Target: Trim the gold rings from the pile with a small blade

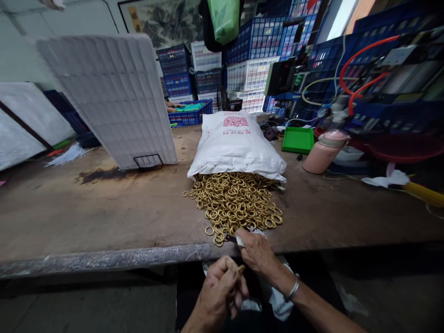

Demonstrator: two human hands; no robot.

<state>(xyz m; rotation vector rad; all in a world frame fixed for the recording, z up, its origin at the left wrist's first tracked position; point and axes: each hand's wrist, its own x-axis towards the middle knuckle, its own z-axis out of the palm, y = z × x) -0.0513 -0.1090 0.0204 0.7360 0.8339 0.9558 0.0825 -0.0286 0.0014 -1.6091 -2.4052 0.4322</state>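
Note:
Brass-coloured rings (236,199) lie in a heap at the table's front, spilling from the mouth of a white woven sack (239,143). Just in front of the table edge, my left hand (220,284) is closed, with a single brass ring (241,268) pinched between thumb and finger. My right hand (256,252) rests at the near side of the heap, its fingers wrapped round a small dark-tipped tool (229,238). The tool's tip points left at a few loose rings (218,238). Most of the tool is hidden by the hand, so its kind is unclear.
A tall ribbed white panel (114,97) stands on the table (104,217) to the left. On the right are a green tray (298,140), a pink bottle (324,152) and a red basin (409,148). Blue and white crates (249,74) are stacked behind; a person's hand (175,106) shows near them.

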